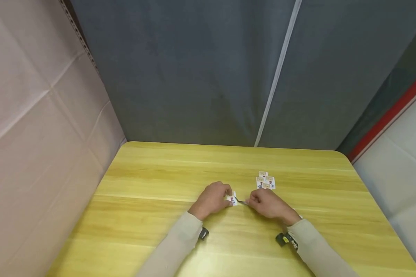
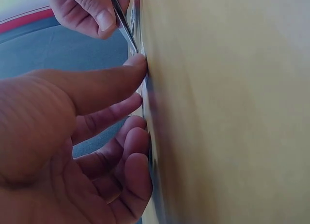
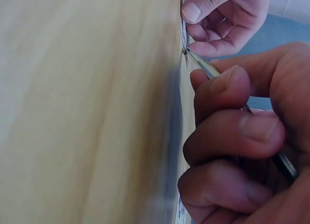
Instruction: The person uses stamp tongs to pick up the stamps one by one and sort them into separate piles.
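Fingers (image 3: 227, 96) pinch tweezers (image 1: 240, 201) | tips point left at card (image 1: 232, 199)

A small white printed card (image 1: 232, 199) lies near the middle of the yellow wooden table (image 1: 152, 184), under the left hand (image 1: 212, 199); the right hand (image 1: 268, 204) rests just right of it, its thin metal tweezers (image 1: 241, 201) reaching the card; a cluster of small printed cards (image 1: 265, 181) lies behind the right hand, toward the far edge.
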